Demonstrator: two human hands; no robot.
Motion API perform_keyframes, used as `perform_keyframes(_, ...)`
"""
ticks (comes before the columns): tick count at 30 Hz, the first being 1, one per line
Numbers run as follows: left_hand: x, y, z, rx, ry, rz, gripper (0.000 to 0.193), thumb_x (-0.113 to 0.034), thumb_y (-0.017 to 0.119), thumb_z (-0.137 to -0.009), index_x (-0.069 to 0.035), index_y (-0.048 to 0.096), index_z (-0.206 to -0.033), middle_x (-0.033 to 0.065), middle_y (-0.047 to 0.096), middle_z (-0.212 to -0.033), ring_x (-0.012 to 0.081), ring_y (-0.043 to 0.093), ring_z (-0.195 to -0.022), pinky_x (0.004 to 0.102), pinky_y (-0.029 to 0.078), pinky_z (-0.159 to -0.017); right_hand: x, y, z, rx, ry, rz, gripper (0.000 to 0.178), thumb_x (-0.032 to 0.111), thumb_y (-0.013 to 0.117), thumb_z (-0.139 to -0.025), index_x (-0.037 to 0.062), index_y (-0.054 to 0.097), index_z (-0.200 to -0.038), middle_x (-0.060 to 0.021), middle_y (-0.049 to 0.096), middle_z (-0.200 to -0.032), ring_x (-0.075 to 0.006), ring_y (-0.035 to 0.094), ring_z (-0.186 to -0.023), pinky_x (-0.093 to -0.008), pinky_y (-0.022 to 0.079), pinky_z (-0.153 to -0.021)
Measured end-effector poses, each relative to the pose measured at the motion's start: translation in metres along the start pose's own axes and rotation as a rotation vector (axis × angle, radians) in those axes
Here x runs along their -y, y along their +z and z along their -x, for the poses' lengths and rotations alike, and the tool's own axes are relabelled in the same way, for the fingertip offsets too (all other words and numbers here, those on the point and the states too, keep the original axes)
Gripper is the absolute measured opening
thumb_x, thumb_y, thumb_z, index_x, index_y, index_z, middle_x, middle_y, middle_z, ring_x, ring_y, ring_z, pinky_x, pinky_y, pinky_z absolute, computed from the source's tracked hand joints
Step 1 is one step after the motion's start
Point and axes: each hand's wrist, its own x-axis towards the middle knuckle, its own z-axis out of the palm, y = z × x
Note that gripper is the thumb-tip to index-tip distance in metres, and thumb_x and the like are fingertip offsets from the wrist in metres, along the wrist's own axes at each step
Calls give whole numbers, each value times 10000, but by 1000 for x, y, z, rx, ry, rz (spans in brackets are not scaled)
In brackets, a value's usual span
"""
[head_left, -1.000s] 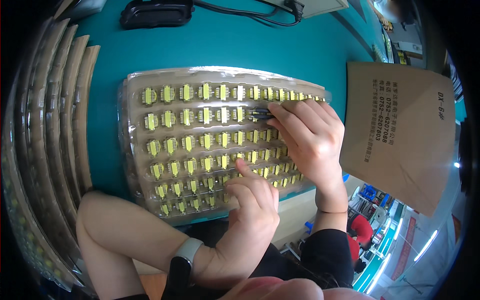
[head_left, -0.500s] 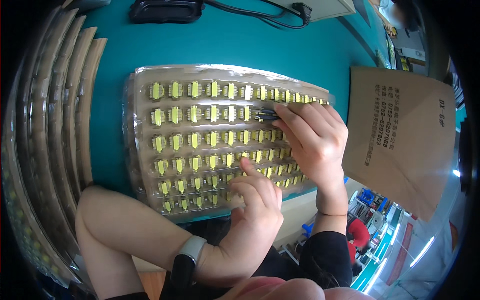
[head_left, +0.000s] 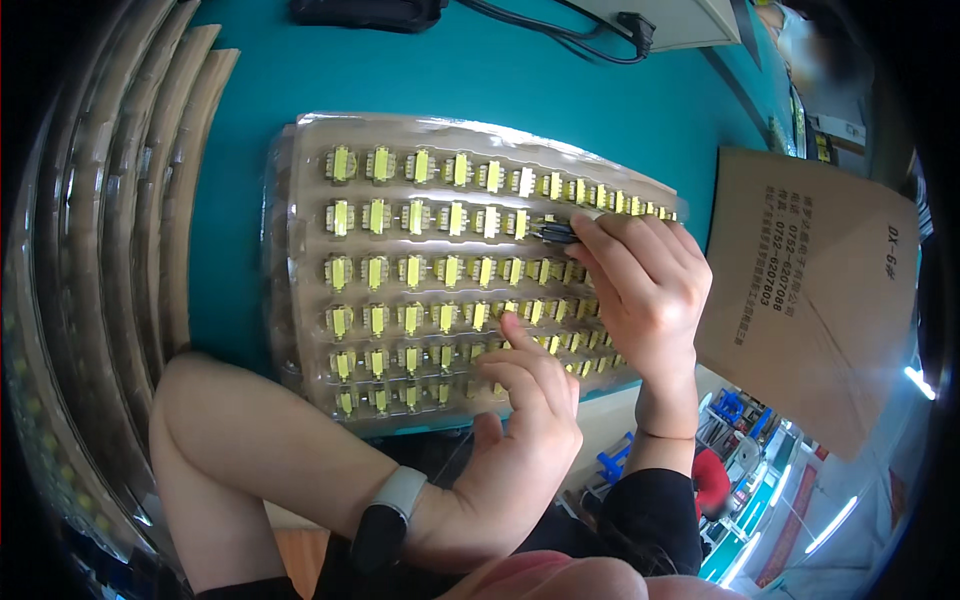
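A clear plastic tray (head_left: 312, 235) holds rows of small yellow-wrapped components, such as the transformer-like part (head_left: 413, 270), each in its own pocket. Black tweezers (head_left: 556, 232) are pinched between the thumb and fingers of my right hand (head_left: 650, 290), and their tips point left into the second row from the back. Whether the tips grip a component is too small to tell. Over the tray's near side lies my left hand (head_left: 535, 415), index finger stretched out at a component (head_left: 508, 308) in the fourth row, the other fingers loosely bent. It holds nothing that I can see.
Tall stacked trays with cardboard sheets (head_left: 180, 190) line the left side. To the right stands a cardboard box (head_left: 815, 290). A black dish (head_left: 368, 12), a power cable with plug (head_left: 630, 35) and a light-coloured case (head_left: 690, 20) sit at the back of the green table (head_left: 480, 90).
The whole view has shifted slightly, so the tray and both hands appear farther right. Both hands keep about the same places over the tray, and the tweezers stay in my right hand.
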Motion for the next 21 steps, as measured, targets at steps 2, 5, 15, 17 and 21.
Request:
perform_keyframes(2, 0, 0, 2, -8, 5, -10, 527, -214, 736, -724, 33, 677, -1187, 275, 743, -1196, 301, 682, -875, 459, 567, -820, 1, 0, 0, -1, -5, -2, 280, 36, 859, -716, 20, 783, -985, -55, 716, -838, -218, 679, -711, -351, 509, -644)
perform_keyframes(5, -1, 0, 3, -25, 2, -4, 517, -231, 740, -730, 28, 683, -1173, 272, 745, -1191, 298, 685, -875, 460, 567, -822, 4, -5, 0, 3, 3, 17, 297, 42, 865, -712, 20, 787, -997, -57, 712, -842, -227, 673, -711, -356, 507, -643)
perform_keyframes(15, -2, -1, 2, -26, -6, -10, 543, -269, 768, -713, 32, 693, -1157, 268, 749, -1177, 295, 691, -881, 460, 571, -831, 7, -3, -8, 67, -77, 77, 307, 114, 802, -779, 5, 754, -1063, -34, 677, -900, -190, 661, -766, -345, 503, -659)
perform_keyframes(17, -2, -1, 2, -26, -4, -3, 540, -254, 770, -703, 34, 694, -1153, 267, 750, -1175, 296, 692, -882, 460, 572, -835, 6, -2, -9, 71, -99, 84, 314, 116, 796, -779, 3, 752, -1068, -31, 674, -906, -184, 658, -772, -341, 500, -659)
perform_keyframes(21, -3, 0, 0, -33, -3, -3, 539, -232, 767, -694, 35, 696, -1156, 267, 751, -1173, 296, 692, -880, 459, 572, -835, 5, -4, -9, 83, -122, 123, 319, 106, 788, -763, -5, 750, -1060, -32, 676, -909, -180, 659, -772, -335, 495, -647)
